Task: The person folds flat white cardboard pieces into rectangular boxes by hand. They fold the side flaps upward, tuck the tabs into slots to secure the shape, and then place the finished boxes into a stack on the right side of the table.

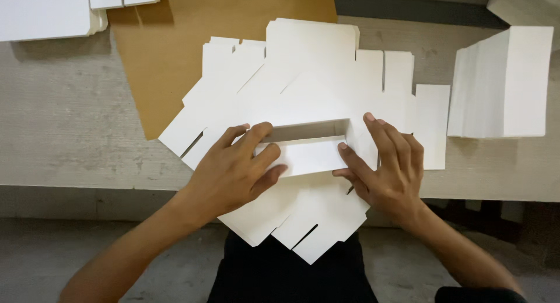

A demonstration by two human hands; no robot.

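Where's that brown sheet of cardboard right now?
In the head view, the brown sheet lies flat on the table, upper left of centre, partly under the fanned white box blanks.

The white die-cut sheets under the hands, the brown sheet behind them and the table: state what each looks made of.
White die-cut sheets: thin paperboard by the look, matte, with cut slots and a flap that folds crisply under the left hand and right hand. Brown sheet: probably kraft board or hardboard, flat and smooth. Table: pale grey, streaked like weathered wood or laminate; which one is unclear.
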